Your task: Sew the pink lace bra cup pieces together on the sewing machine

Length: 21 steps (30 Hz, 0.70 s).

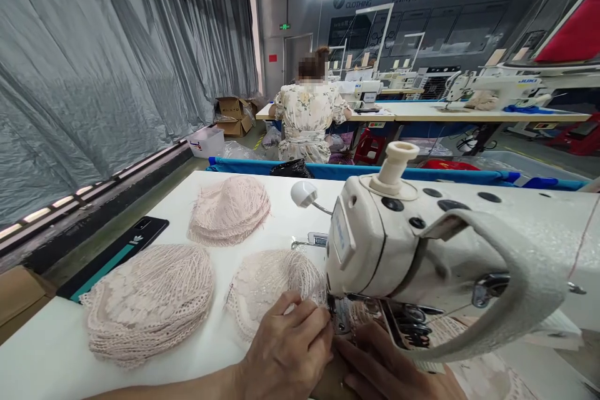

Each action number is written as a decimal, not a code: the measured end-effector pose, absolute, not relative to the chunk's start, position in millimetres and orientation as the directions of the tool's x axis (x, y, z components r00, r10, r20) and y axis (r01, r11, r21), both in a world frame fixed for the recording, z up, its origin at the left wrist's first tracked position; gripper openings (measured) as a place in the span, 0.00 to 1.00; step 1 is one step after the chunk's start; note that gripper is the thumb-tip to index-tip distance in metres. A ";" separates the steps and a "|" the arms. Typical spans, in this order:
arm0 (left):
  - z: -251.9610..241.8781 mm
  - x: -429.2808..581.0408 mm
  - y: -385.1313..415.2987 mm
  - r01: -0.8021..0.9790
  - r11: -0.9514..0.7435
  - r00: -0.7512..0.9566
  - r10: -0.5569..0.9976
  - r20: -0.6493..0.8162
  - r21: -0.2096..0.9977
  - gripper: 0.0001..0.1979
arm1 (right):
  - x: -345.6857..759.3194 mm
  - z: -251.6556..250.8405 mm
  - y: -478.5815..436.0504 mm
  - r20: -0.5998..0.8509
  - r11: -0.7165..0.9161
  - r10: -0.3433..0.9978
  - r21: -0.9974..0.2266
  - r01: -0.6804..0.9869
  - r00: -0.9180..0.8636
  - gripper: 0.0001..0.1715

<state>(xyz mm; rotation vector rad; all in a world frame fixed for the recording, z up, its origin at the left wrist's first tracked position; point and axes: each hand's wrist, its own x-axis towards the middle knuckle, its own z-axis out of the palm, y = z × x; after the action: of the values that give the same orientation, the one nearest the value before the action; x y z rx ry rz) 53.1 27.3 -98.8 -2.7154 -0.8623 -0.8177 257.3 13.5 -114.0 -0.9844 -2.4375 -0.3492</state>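
A pale pink lace bra cup [267, 281] lies at the left of the white sewing machine's [370, 244] needle area. My left hand [290, 340] is closed, with its fingertips pinching the lace edge close to the presser foot [341, 319]. Under the machine arm, my right hand [394, 362] has its fingers bent against fabric beside the foot; the machine's pale curved guard hides part of it. Beige material [330, 378] shows between the two hands. More lace [487, 372] spreads out to the right of the right hand.
Two stacks of lace cups, one nearer [152, 300] and one farther [232, 209], sit on the white table [187, 359]. A dark ruler-like strip [117, 256] lies along its left edge. Ahead, a co-worker [307, 112] sits at another sewing table; cardboard boxes [234, 115] stand by the curtain.
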 end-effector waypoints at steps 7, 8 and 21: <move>-100.1 54.0 30.3 0.602 -0.799 0.669 0.509 0.541 0.008 0.08 | 257.5 -128.7 16.4 0.547 0.666 0.599 0.066 0.743 -0.585 0.15; -100.1 54.0 30.8 0.609 -0.793 0.666 0.511 0.543 0.000 0.08 | 256.9 -128.2 16.5 0.561 0.664 0.595 0.061 0.746 -0.575 0.15; -91.4 52.4 36.6 0.673 -0.740 0.646 0.590 0.484 0.003 0.04 | 257.7 -115.7 19.4 0.585 0.634 0.578 0.117 0.765 -0.569 0.19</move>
<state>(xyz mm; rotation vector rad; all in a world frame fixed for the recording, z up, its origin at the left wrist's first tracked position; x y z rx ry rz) 52.4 36.6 -91.4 -2.6861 -1.0405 -0.6952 257.7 19.4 -115.7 -1.0511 -2.3529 -0.4942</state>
